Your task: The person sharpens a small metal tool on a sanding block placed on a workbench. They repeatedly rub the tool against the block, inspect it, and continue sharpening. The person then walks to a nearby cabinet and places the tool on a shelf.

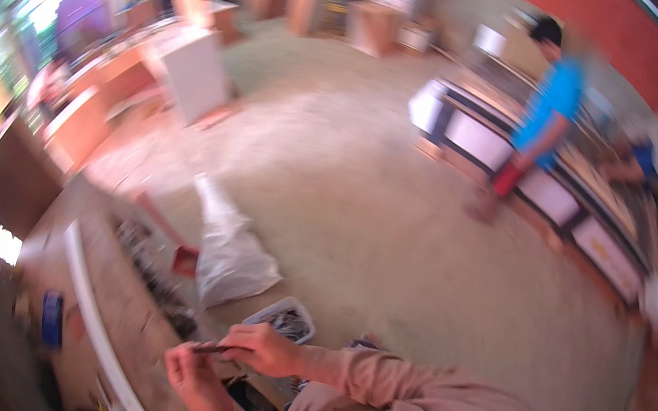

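Note:
Both of my hands are close together over the near edge of a wooden workbench (134, 304). Between them lies a thin dark strip (207, 349), too small and blurred to name. My right hand (266, 348) has its fingers closed round the strip's right end. My left hand (193, 383) pinches the other end, its fingers curled. A long white strip (95, 314) lies along the bench, left of my hands. Just beyond my right hand stands a white tub (310, 317) of grey metal-looking pieces.
A white plastic sack (229, 254) and a red dustpan-like piece (185, 260) are past the bench. A blue roll-shaped thing (52, 319) lies at left. On the right, a person in a blue shirt (549, 112) stands at a long table (541, 189). White and wooden cabinets (194, 74) stand behind.

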### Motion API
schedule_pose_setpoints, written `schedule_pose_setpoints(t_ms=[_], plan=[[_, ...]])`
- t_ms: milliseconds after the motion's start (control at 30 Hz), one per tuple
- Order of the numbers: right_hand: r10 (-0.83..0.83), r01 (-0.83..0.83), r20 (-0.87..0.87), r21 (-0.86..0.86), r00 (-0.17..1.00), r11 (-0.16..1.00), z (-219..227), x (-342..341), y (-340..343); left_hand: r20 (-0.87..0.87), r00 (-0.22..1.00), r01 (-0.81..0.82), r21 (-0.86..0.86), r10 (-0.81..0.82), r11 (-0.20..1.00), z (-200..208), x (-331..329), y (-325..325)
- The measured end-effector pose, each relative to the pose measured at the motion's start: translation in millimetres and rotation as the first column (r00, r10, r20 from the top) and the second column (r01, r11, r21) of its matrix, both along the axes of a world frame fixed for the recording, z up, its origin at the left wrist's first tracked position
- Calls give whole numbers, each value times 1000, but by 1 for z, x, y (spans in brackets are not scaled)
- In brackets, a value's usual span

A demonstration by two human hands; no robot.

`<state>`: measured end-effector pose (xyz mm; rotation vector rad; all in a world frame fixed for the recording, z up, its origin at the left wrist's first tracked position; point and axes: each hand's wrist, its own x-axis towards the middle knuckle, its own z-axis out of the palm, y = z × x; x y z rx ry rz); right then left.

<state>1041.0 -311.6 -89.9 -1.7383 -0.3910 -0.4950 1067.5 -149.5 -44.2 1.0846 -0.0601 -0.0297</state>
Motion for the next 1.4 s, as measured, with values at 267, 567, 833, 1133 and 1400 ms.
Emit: schedule_pose_setpoints(t_ms=[267,567,833,1133,1400], plan=[[-372,379,-95,73,924,923,-22,-83,-144,-70,938,345,90,-340,934,0,-22,-178],[-605,623,-157,112,780,774,-16,-145,-293,0,843,526,207,-538,825,3,-61,-356],[-56,158,-420,213,906,964,-10,-111,-272,-78,940,340,108,-333,934,-6,-56,-284],[495,-344,-464,373,735,862,-13,-61,-169,310,942,-277,517,124,810,-19,-52,-150],[578,-416,-596,403,558,816,-5,-2,-65,306,879,-467,408,365,784,-42,-12,-45]])
